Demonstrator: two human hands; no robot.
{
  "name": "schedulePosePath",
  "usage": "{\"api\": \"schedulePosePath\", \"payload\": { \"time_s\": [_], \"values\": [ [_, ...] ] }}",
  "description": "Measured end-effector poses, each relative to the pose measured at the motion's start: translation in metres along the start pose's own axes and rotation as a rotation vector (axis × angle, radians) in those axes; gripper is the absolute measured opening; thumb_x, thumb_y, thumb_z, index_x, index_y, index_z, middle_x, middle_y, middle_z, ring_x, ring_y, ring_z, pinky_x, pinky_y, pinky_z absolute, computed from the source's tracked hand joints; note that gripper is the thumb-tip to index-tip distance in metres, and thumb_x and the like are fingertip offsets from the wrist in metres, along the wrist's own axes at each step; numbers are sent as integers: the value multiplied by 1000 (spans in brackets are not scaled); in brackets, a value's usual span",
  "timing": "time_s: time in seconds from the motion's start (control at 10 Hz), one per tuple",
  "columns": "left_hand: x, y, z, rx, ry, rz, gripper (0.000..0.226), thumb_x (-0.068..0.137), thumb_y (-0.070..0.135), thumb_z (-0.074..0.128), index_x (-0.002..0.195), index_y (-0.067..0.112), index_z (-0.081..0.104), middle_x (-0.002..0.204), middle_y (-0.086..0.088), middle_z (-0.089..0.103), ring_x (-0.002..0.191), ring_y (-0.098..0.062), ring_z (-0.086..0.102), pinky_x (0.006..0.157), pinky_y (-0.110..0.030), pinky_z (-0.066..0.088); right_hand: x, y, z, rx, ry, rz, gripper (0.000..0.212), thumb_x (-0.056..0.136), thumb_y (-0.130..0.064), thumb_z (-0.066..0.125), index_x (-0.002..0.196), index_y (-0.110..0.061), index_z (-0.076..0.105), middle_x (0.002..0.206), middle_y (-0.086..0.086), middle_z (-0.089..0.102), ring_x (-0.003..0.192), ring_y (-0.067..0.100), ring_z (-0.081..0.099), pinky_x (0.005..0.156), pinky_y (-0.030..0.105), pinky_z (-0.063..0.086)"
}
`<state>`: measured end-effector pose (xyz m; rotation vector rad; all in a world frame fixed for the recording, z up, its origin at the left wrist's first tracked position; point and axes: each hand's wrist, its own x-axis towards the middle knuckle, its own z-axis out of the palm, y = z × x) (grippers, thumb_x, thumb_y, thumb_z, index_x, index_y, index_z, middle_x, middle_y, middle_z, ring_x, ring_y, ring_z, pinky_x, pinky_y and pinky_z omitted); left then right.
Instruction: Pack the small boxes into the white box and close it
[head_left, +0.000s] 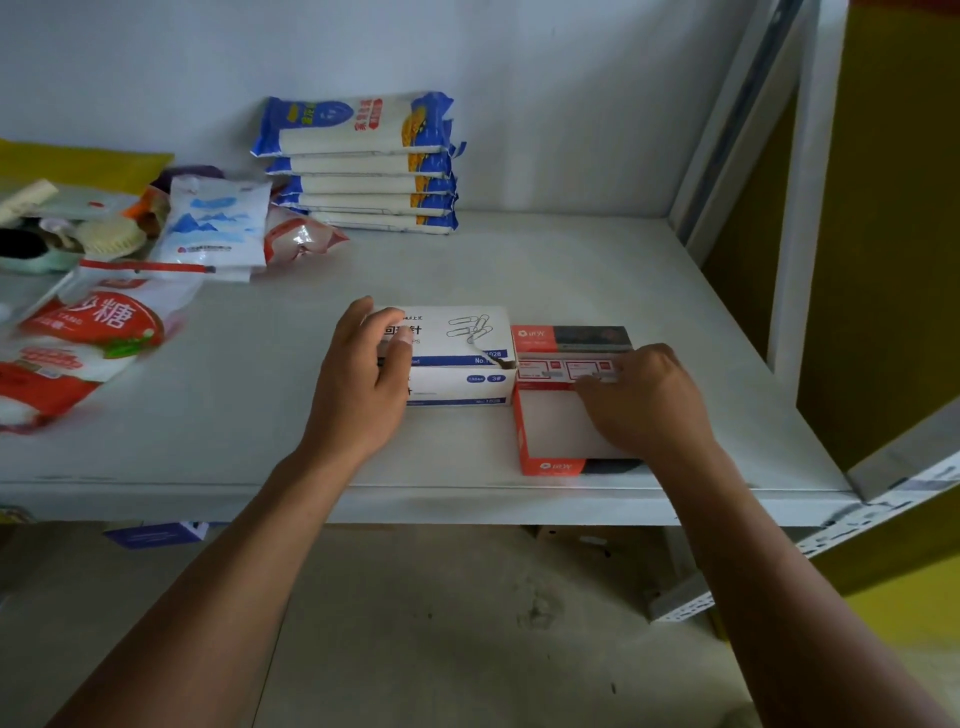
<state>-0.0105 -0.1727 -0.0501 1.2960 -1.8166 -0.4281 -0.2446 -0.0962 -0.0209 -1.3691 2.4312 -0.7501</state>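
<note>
Your left hand (363, 374) lies spread over the white box (457, 358), steadying it near the shelf's (597, 270) front edge, while your right hand (644, 400), fingers curled, picks at small boxes (566, 371) in the red tray (545, 436) touching its right side, likely for short transfers.

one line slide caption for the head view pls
Left hand rests on the closed white paper-clip box while the right hand reaches into the open red box.
</note>
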Motion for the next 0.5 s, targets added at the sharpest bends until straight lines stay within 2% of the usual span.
{"api": "schedulePosePath", "payload": {
  "time_s": [0.1,0.2,0.3,0.4,0.5],
  "values": [
    [-1,0,-1,-41,4,-12,29,99,18,48,125,10,59,152,-10,41,141,-17,35,107,-18,27,-3,0,-1,2,5,-5,41,85,-43,56,120,-20,56,108,7,61,86,27,63,75,40,57],
    [-4,1,-2,-71,4,-8,29,98,14,49,125,11,60,153,-8,39,142,-14,33,108,-18,26,-5,-1,-3,-20,-14,-24,40,87,-40,55,122,-21,57,109,8,60,87,28,63,75,40,57],
    [-5,0,-4,-71,-8,-6,29,98,13,50,125,13,60,154,-5,39,140,-8,33,103,-7,23,-3,-2,-5,-44,-41,-29,38,87,-35,55,122,-19,57,108,7,60,89,28,63,76,40,57],
    [-3,3,-8,-63,0,-12,27,96,12,52,121,11,63,148,-6,45,135,-6,36,105,-7,24,-1,0,-4,-84,-19,-55,42,85,-36,57,123,-18,56,114,8,58,104,33,57,87,46,54],
    [-5,8,-11,39,196,142,19,91,13,53,99,4,69,113,-12,66,114,-30,56,103,-33,39,5,-2,3,-201,91,-205,37,85,-35,54,115,-15,63,120,8,60,123,32,48,118,50,19]
  ]
}}
